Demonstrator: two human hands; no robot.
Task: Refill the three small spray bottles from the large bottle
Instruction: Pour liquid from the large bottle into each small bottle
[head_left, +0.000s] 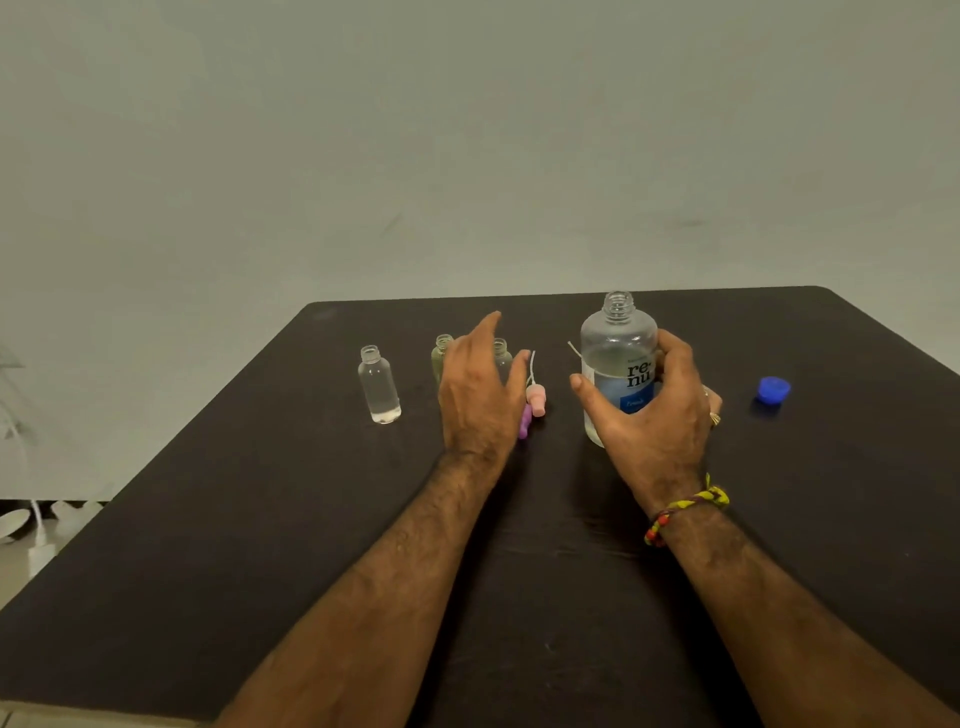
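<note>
My right hand (655, 410) curls round the uncapped large bottle (618, 364), half full, mid-table. My left hand (480, 387), fingers spread, holds nothing before two small bottles; their contents perhaps low. The clear bottle (379, 384) is nearly empty.

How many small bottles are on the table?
3: a clear one standing alone at left, a greenish one and another partly hidden behind the left hand.

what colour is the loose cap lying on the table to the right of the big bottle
Blue; the cap shows clearly in the head view.

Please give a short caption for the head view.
Right hand grips the uncapped large bottle; left hand reaches toward small bottles.
</note>
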